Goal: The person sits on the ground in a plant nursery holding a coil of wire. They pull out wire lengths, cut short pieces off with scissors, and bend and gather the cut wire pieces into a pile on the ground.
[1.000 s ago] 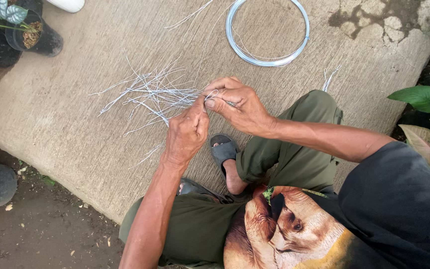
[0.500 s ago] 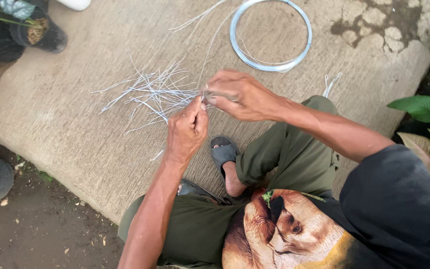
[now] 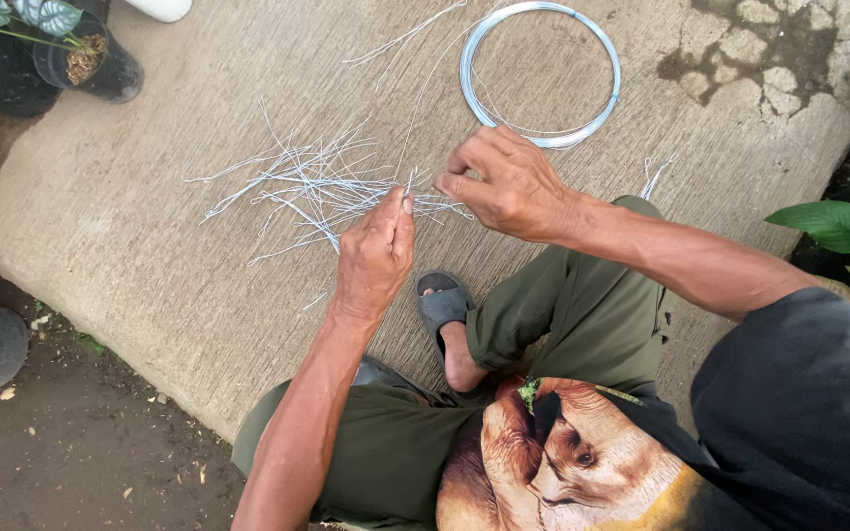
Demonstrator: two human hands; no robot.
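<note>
Your left hand [image 3: 376, 254] pinches a thin silvery wire [image 3: 411, 182], apparently; your right hand [image 3: 509, 185] grips it too. Many cut wire pieces [image 3: 297, 187] lie at ten o'clock; the grey wire coil [image 3: 541, 74] at twelve remains.

A short length of thin wire [image 3: 423, 192] is being pinched between the fingertips of the left hand [image 3: 374, 258] and the right hand [image 3: 506, 184], just above a loose scatter of cut wire pieces [image 3: 297, 187] lying on the concrete slab [image 3: 150, 265]. A coil of wire [image 3: 541, 74] is being left flat on the slab beyond the right hand, apart from it. Potted plants [image 3: 51, 49] are being kept at the slab's far left corner, and a grey sandal [image 3: 442, 303] is being worn below the hands.
</note>
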